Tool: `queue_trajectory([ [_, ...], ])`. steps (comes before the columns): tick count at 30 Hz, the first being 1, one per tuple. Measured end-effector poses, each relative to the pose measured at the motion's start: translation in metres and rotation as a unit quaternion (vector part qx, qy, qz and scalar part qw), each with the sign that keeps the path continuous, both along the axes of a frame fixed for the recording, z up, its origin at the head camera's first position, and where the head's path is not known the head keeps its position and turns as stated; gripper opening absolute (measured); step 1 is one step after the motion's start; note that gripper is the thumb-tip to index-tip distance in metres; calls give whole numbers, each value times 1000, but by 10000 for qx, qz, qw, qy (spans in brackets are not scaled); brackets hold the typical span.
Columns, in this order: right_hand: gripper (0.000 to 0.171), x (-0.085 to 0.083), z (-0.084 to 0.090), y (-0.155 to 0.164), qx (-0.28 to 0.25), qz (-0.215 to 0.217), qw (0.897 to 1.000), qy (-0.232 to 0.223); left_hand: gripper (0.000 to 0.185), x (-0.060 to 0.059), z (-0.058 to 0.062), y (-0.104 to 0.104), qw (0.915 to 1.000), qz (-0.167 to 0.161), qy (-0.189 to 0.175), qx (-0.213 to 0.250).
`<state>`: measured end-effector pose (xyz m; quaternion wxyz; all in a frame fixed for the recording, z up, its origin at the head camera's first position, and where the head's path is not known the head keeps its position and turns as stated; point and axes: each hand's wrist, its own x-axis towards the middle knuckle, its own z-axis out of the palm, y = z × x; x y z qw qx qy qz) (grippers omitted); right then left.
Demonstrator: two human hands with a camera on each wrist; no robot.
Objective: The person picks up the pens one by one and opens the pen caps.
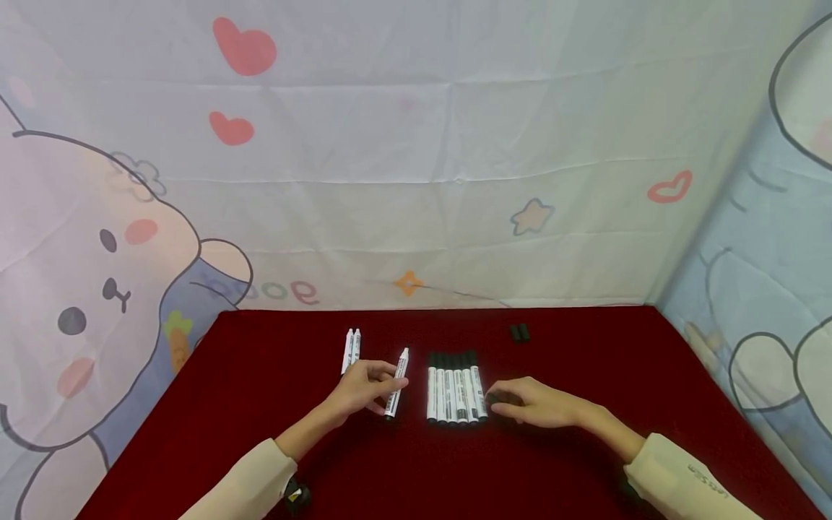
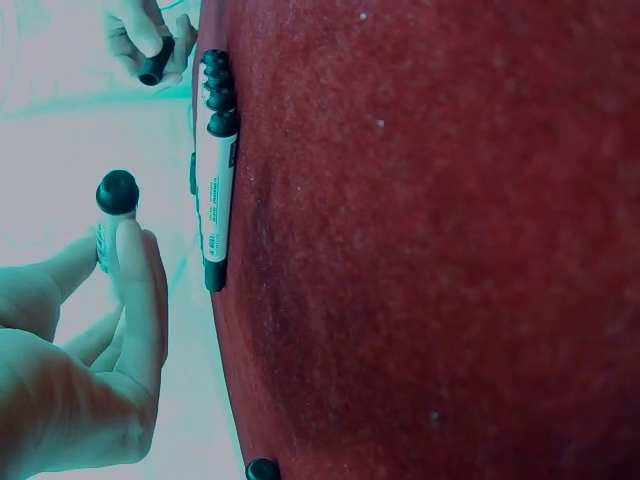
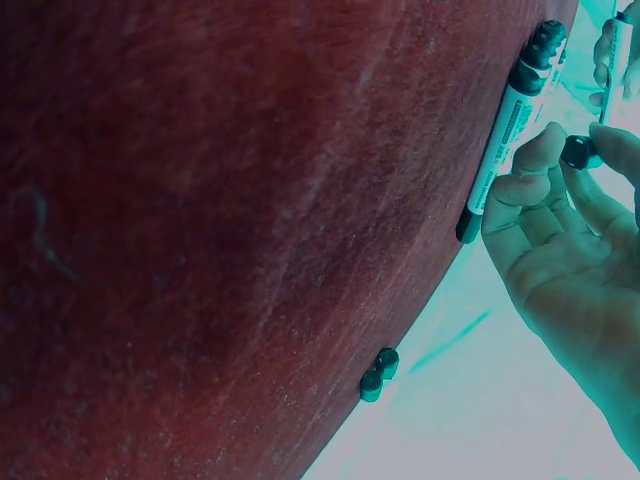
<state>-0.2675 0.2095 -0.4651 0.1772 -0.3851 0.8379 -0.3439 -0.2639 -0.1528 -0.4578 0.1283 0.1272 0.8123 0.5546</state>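
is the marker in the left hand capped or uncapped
Uncapped, it seems: the marker gripped by the left hand shows a white far end, while the right hand pinches a loose black cap.

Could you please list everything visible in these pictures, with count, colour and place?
held marker: one, white barrel, no cap on its far end, gripped in the left hand beside the row.
row of capped markers: six, white with black caps, side by side mid-table.
uncapped markers: two, white, lying together at the far left.
held cap: one, black, pinched in the right hand.
loose caps: two, black, near the table's far edge.
table: one, dark red cloth top.
backdrop: pale cartoon-print fabric, behind and at both sides.
left hand: grips the held marker.
right hand: beside the row's right end, pinches the held cap.
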Motion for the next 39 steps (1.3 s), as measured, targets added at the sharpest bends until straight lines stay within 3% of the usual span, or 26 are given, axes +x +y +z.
queue_trajectory([
  [5, 32, -2, 0, -1, 54, 70, 9999, 119, 60, 4, -1, -3, 9999, 57, 20, -90],
  [19, 33, -1, 4, -2, 188, -19, 9997, 176, 61, 5, -2, -16, 9995, 265, 188, -64],
  [31, 33, -1, 2, 2, 180, 23, 9998, 120, 59, 9, 3, -49, 9976, 544, 255, -330],
  [39, 35, 1, -2, 6, 162, 31, 9999, 49, 59, 5, 2, -64, 9961, 725, 228, -445],
])
